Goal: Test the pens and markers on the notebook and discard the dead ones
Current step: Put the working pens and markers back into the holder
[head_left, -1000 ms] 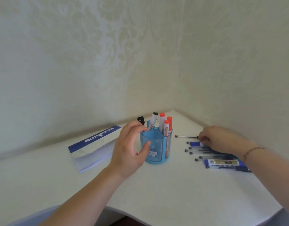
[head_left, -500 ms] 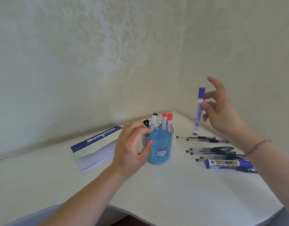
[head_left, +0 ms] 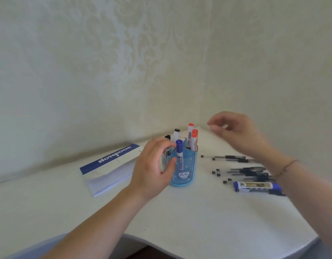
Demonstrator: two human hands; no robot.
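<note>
A blue see-through pen holder [head_left: 185, 171] with a cat picture stands mid-table. My left hand [head_left: 154, 169] grips its left side. A blue-capped marker [head_left: 179, 156] stands upright in the front compartment. Red-capped markers [head_left: 193, 137] and a black-capped one [head_left: 176, 134] stand in the back compartments. My right hand [head_left: 238, 131] hovers empty above and to the right of the holder, fingers loosely apart. A notebook [head_left: 112, 165] with a blue header lies to the left, closed.
Several black gel pens [head_left: 242, 169] and a fat blue marker [head_left: 257, 186] lie on the white table to the right, under my right forearm. The table [head_left: 180, 217] fits into a wall corner; its curved front edge runs close to me.
My right hand lifted the blue marker from the pile, put it into the holder's front compartment and let go. It now pulls back up and to the right. My left hand stayed on the holder.
</note>
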